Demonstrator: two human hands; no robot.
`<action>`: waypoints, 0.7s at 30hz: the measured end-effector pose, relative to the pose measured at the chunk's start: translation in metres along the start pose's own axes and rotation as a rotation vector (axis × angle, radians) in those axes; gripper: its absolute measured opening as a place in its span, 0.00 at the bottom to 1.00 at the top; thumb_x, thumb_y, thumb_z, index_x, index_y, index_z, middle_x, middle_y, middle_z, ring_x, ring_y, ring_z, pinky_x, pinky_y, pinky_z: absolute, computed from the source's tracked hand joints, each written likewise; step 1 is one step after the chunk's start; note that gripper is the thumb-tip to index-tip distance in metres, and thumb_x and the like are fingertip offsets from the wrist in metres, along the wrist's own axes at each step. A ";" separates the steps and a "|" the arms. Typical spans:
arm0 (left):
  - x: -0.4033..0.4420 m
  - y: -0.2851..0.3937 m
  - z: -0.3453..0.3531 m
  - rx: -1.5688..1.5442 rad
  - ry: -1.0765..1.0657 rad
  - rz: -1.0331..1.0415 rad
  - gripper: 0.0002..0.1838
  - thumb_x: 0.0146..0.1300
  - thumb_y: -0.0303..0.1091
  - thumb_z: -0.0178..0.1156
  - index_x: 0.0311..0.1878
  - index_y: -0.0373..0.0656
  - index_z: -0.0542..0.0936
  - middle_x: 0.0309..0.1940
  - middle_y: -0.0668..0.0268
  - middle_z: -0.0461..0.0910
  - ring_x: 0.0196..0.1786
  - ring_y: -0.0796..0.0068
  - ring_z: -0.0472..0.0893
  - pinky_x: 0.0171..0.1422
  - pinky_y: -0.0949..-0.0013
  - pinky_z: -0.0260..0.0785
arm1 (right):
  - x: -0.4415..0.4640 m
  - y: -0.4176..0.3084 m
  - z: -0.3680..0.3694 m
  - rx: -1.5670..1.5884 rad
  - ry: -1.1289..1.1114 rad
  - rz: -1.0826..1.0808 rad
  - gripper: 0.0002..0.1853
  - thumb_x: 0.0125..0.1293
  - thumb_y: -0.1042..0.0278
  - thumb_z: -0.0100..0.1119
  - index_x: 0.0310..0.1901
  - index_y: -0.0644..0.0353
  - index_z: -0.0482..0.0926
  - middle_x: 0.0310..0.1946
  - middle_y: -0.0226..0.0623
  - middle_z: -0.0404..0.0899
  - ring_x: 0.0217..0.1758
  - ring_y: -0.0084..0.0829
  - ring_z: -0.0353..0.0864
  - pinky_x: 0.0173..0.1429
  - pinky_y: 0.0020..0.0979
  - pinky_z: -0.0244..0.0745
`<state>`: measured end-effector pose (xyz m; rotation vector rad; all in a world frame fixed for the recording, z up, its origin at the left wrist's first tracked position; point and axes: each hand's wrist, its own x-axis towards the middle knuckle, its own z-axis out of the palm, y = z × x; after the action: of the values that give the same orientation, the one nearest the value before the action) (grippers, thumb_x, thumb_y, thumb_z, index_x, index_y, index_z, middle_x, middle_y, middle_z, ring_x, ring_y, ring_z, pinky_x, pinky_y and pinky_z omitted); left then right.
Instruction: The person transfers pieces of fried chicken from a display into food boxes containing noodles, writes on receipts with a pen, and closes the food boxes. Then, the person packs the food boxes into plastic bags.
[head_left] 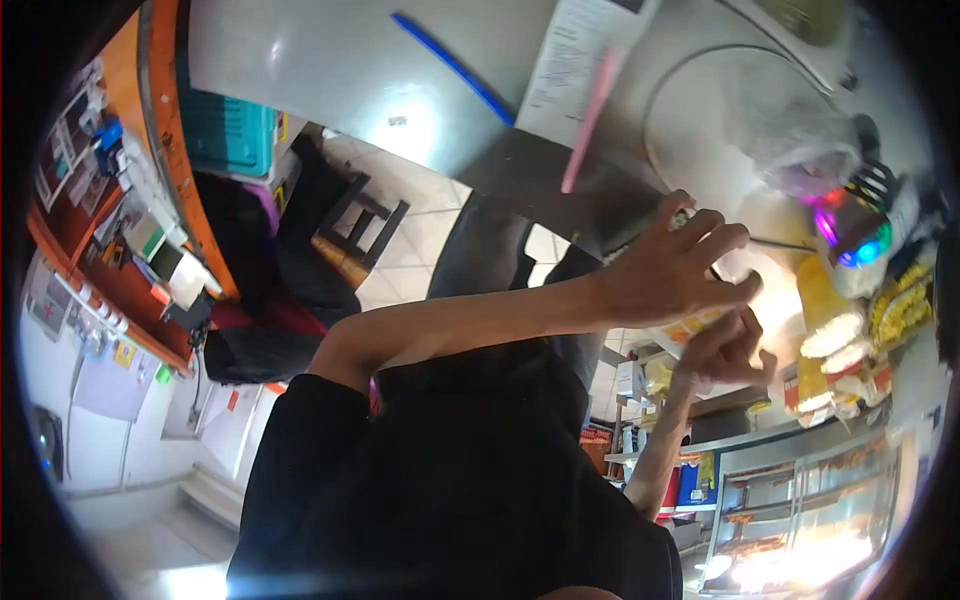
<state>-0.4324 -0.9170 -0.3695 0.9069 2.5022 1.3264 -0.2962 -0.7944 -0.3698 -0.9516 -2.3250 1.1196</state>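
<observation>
My left hand (675,265) reaches in over the metal table (300,50), its fingers bent but apart. Something small and speckled shows by its upper fingers, too small to name. Just below it, my right hand (728,350) has curled fingers with gaps between them; no held thing can be made out. A thin dark cord (782,243) runs beside my left hand. Beyond the hands lie a clear plastic bag (805,145), a device with coloured lights (848,235) and yellow packages (825,300).
A blue pen (455,68), a printed sheet (562,85) and a pink pen (590,125) lie on the table. At the left are a teal crate (225,130), a dark stool (368,225) and orange shelving (100,225). A lit glass case (800,510) stands lower right.
</observation>
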 end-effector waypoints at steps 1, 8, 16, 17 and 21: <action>0.002 0.003 -0.005 0.031 -0.093 0.053 0.13 0.59 0.45 0.62 0.45 0.54 0.79 0.51 0.68 0.75 0.54 0.73 0.75 0.65 0.45 0.57 | -0.001 0.006 0.000 0.022 0.027 0.009 0.12 0.66 0.73 0.60 0.48 0.64 0.69 0.48 0.49 0.77 0.48 0.37 0.79 0.51 0.38 0.77; -0.015 0.015 -0.002 0.277 -0.424 0.267 0.34 0.54 0.54 0.62 0.59 0.40 0.74 0.56 0.63 0.73 0.64 0.66 0.70 0.76 0.35 0.48 | 0.052 -0.064 -0.004 -0.408 -0.092 -0.133 0.12 0.61 0.76 0.64 0.46 0.62 0.77 0.49 0.43 0.79 0.46 0.38 0.77 0.51 0.36 0.71; -0.016 0.019 -0.003 0.362 -0.401 0.431 0.34 0.53 0.56 0.64 0.63 0.56 0.72 0.60 0.59 0.69 0.67 0.62 0.66 0.74 0.31 0.48 | 0.219 -0.096 0.079 -0.249 -0.073 -0.541 0.21 0.61 0.69 0.65 0.54 0.67 0.73 0.39 0.47 0.78 0.36 0.38 0.78 0.41 0.36 0.73; -0.018 0.017 -0.004 0.410 -0.405 0.473 0.34 0.53 0.56 0.63 0.64 0.57 0.72 0.61 0.58 0.69 0.68 0.62 0.66 0.73 0.30 0.48 | 0.231 -0.116 0.073 -0.204 0.088 -0.460 0.22 0.61 0.70 0.65 0.55 0.65 0.72 0.37 0.44 0.76 0.34 0.36 0.76 0.39 0.34 0.72; -0.006 0.033 -0.030 0.137 -0.559 0.337 0.39 0.48 0.56 0.69 0.65 0.58 0.71 0.64 0.52 0.66 0.69 0.56 0.65 0.75 0.30 0.42 | 0.236 -0.151 0.052 -0.098 0.150 -0.200 0.21 0.56 0.72 0.66 0.52 0.67 0.75 0.34 0.43 0.73 0.37 0.37 0.72 0.44 0.35 0.68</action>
<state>-0.4261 -0.9276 -0.3263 1.5345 2.0768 0.8154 -0.5525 -0.7203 -0.2694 -0.7865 -2.3097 0.8332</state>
